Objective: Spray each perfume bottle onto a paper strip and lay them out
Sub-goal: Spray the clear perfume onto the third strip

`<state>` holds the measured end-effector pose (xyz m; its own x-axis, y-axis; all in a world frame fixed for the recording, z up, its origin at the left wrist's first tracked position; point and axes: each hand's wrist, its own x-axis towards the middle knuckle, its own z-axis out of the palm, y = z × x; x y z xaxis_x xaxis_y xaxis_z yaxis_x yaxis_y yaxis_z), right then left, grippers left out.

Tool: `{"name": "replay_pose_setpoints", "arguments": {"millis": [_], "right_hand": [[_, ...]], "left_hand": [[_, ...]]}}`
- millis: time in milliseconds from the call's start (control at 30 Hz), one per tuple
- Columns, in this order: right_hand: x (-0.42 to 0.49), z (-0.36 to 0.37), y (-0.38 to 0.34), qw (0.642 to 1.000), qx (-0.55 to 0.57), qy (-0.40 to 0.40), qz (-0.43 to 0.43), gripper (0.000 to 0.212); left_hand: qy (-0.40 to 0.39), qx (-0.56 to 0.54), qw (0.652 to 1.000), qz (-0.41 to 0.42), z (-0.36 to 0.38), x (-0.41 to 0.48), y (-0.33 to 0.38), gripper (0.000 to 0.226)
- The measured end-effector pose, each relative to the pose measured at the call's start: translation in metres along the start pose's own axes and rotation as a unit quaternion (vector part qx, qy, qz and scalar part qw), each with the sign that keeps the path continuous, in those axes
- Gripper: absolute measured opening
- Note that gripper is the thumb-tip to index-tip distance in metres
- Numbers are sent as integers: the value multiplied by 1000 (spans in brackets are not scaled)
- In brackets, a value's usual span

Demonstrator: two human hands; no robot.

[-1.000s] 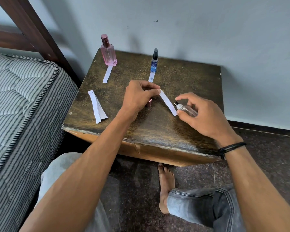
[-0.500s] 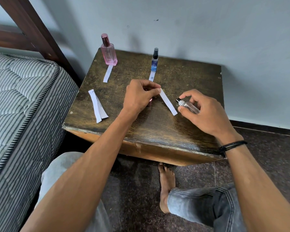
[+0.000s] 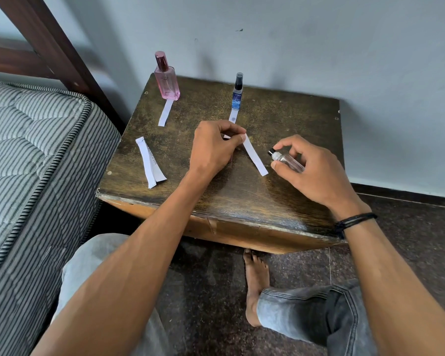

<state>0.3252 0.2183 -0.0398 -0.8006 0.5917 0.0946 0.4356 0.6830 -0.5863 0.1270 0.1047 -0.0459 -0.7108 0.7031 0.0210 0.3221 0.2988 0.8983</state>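
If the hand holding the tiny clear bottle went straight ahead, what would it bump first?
Probably the paper strip pinched by the left hand; the right hand aims its clear bottle there, depth unclear.

The right hand (image 3: 311, 170) has drawn the bottle (image 3: 287, 161) up and slightly away from the strip (image 3: 254, 156), so its nozzle now stands clear of the lower end it nearly touched before.

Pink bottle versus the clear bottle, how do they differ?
The pink bottle stands upright on the table, untouched; the clear bottle lies tilted in the right hand. The pink bottle is tinted and bigger, the clear bottle colourless and slimmer. The pink bottle's cap is rose, the clear bottle's tip black. Both are see-through.
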Motion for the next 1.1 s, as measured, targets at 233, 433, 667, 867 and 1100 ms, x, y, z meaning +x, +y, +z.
{"name": "replay_pose_setpoints", "arguments": {"millis": [233, 433, 667, 867, 1100], "right_hand": [[1, 0, 0, 1000, 4, -2, 2, 28], [1, 0, -1, 999, 29, 16, 6, 27], [1, -1, -2, 999, 42, 24, 14, 26], [2, 0, -5, 996, 76, 28, 22, 23], [12, -2, -16, 977, 195, 73, 44, 19]], "left_hand": [[-3, -2, 1000, 1, 1, -2, 3, 6], [6, -38, 999, 13, -2, -5, 10, 8], [5, -20, 1000, 18, -3, -5, 9, 8], [12, -13, 1000, 4, -8, -5, 10, 8], [-3, -21, 1000, 10, -25, 0, 10, 22]]}}
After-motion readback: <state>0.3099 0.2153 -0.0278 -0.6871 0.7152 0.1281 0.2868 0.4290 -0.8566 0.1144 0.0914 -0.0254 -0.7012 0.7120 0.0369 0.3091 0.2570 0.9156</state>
